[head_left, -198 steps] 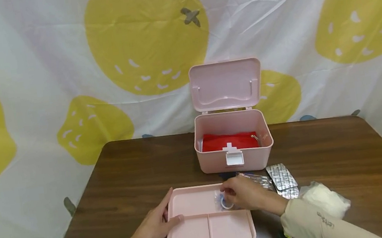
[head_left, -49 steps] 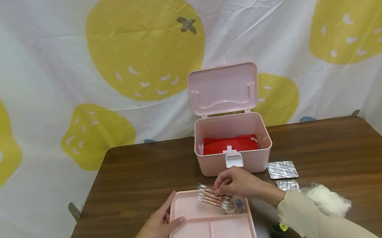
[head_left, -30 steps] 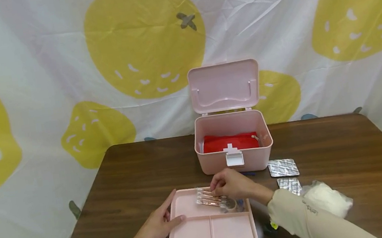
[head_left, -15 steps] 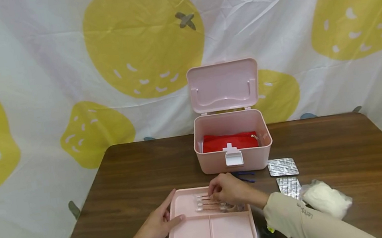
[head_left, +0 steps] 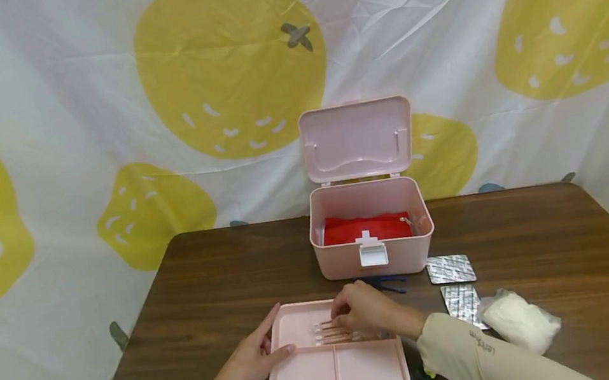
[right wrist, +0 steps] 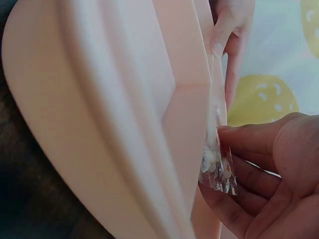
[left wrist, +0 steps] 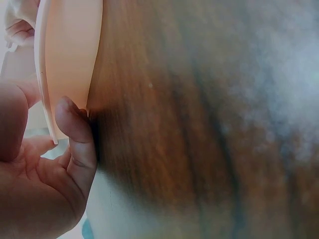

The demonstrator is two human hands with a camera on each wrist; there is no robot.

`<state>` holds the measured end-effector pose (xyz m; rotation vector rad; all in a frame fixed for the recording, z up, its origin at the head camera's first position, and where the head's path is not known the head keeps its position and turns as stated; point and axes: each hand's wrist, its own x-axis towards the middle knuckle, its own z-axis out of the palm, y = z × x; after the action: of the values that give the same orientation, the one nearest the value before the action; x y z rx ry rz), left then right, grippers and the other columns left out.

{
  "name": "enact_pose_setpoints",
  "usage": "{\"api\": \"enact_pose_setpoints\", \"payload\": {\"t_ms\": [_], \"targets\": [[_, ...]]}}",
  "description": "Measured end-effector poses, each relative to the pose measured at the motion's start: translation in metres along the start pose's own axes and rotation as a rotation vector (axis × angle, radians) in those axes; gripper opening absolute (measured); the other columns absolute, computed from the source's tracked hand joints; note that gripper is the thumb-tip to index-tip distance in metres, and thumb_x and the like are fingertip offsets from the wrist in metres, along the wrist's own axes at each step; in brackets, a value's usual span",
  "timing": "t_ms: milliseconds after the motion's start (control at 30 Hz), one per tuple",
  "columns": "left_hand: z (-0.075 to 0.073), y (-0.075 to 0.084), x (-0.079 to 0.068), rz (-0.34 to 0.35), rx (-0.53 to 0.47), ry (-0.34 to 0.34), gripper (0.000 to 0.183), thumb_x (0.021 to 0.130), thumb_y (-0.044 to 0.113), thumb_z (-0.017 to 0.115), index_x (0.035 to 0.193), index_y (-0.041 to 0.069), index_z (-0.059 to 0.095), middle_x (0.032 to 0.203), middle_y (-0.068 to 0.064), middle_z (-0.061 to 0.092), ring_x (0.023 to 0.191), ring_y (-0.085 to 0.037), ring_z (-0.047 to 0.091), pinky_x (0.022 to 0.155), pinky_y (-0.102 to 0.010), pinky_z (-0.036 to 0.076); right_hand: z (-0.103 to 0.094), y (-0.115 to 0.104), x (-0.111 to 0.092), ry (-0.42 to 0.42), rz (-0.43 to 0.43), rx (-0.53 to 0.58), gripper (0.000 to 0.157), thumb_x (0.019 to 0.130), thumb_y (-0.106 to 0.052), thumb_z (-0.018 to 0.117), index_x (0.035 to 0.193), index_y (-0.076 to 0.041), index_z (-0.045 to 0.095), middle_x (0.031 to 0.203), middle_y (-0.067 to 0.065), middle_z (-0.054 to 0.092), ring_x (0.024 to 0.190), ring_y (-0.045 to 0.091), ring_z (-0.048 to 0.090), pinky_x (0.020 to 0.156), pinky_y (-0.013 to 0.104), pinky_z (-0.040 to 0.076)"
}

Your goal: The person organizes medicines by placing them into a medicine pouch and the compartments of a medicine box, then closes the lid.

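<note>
A pink divided tray lies on the table near me. My left hand grips its left edge, thumb over the rim and fingers along the outside. Over the tray's long back compartment, my right hand pinches a strip of cotton swabs with brown sticks in clear wrappers. In the right wrist view, the wrapper's clear end shows between thumb and fingers. The strip lies low in that compartment; its right part is hidden by the hand. Something small in clear plastic is mostly covered beside it.
Behind the tray stands an open pink box with a red pouch inside. Dark blue tweezers lie before it. To the right are silver foil packs and a bag of white cotton. A black-and-yellow item is half hidden by the sleeve.
The right hand first set a small roll in clear plastic in the tray, then brought the swab strip over and lowered it into the back compartment. My left hand stayed on the tray.
</note>
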<state>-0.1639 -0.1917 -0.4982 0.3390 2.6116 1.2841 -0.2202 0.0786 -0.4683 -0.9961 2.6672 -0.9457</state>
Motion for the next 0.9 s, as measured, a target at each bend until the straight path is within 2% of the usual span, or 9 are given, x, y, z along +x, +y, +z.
{"api": "enact_pose_setpoints", "payload": {"t_ms": [267, 500, 733, 900], "targets": [[0.001, 0.000, 0.000, 0.006, -0.013, 0.005, 0.082, 0.089, 0.032, 0.074, 0.157, 0.017, 0.030, 0.068, 0.002, 0.047, 0.055, -0.005, 0.044, 0.047, -0.022, 0.039, -0.008, -0.002, -0.004, 0.071, -0.038, -0.056, 0.006, 0.084, -0.007, 0.075, 0.089, -0.006, 0.079, 0.079, -0.002, 0.074, 0.066, 0.003, 0.057, 0.062, 0.021, 0.050], [0.001, -0.001, 0.000, 0.017, -0.010, 0.004, 0.082, 0.089, 0.032, 0.074, 0.156, 0.016, 0.030, 0.068, 0.002, 0.047, 0.055, -0.005, 0.044, 0.047, -0.022, 0.038, -0.029, 0.011, -0.017, 0.181, -0.068, -0.046, 0.003, 0.083, -0.006, 0.075, 0.085, -0.005, 0.077, 0.073, -0.004, 0.070, 0.066, 0.002, 0.057, 0.063, 0.022, 0.051], [0.000, -0.003, 0.000, 0.006, 0.013, -0.002, 0.082, 0.090, 0.035, 0.073, 0.157, 0.016, 0.029, 0.068, 0.002, 0.047, 0.054, -0.005, 0.045, 0.046, -0.022, 0.040, -0.054, 0.028, -0.039, 0.182, 0.051, 0.000, 0.004, 0.087, -0.012, 0.075, 0.090, -0.010, 0.076, 0.078, -0.008, 0.069, 0.070, 0.007, 0.056, 0.064, 0.023, 0.051], [-0.001, -0.003, 0.000, -0.010, 0.023, -0.009, 0.083, 0.089, 0.036, 0.073, 0.157, 0.018, 0.029, 0.069, 0.001, 0.048, 0.054, -0.007, 0.046, 0.046, -0.023, 0.041, -0.063, 0.041, -0.053, 0.196, 0.108, 0.018, 0.006, 0.088, -0.013, 0.074, 0.092, -0.010, 0.076, 0.081, -0.008, 0.070, 0.072, 0.010, 0.056, 0.066, 0.026, 0.052]]}}
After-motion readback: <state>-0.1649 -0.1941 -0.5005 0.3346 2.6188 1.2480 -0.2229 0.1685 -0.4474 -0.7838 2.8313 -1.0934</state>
